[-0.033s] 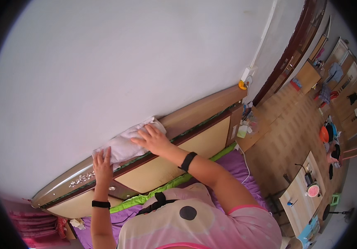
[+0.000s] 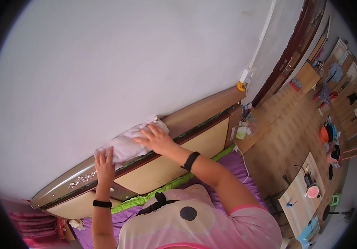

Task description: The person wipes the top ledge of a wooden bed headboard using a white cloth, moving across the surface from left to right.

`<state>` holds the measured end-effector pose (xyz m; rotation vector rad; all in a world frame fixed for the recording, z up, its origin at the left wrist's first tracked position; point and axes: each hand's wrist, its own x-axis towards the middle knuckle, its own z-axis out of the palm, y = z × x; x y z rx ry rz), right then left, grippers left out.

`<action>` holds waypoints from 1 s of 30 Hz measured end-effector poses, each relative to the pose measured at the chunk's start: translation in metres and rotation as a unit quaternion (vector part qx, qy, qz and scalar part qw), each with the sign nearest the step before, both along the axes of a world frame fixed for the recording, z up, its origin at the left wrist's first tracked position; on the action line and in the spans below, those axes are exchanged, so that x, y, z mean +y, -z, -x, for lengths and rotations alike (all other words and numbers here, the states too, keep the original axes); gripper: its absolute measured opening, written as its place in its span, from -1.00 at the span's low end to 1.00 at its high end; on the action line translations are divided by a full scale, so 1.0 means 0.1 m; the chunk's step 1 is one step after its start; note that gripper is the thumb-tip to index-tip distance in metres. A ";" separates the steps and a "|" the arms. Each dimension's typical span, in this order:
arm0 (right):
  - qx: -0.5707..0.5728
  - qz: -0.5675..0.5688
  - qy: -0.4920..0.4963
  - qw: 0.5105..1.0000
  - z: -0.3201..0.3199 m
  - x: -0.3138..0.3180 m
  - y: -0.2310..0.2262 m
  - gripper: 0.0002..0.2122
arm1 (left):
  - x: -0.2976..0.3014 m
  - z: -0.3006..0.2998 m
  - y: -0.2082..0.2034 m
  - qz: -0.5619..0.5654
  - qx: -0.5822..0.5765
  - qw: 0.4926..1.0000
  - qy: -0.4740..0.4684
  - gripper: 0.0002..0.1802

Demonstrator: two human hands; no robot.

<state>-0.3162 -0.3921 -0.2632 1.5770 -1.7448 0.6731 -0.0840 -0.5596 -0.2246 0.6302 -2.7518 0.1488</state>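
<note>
White cloth (image 2: 122, 146) on the headboard (image 2: 205, 104)

The left hand (image 2: 104, 169) and right hand (image 2: 158, 141) are resting on the cloth, fingers apart. Its long way is running along the headboard, up to the right. A round pink thing (image 2: 313, 191) is sitting on the table (image 2: 303, 215), its insides unclear.

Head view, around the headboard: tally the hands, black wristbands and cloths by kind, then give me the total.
Hands: 2, the left hand and the right hand
Black wristbands: 2, one on each arm
Pale cloth: 1, under the fingers
Total: 5
</note>
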 end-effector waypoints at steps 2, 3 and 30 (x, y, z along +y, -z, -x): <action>0.007 -0.014 0.006 1.000 0.36 0.34 0.02 -0.64 | 0.21 0.37 0.01 -0.010 0.011 0.999 0.039 -0.26; 0.012 -0.026 0.010 1.000 0.55 0.49 0.00 -0.64 | 0.32 0.57 -0.01 -0.018 0.020 0.997 0.076 -0.25; -0.042 -0.047 0.142 0.988 0.96 1.40 0.10 -0.69 | 1.17 1.30 0.10 0.045 0.077 0.978 0.188 -0.49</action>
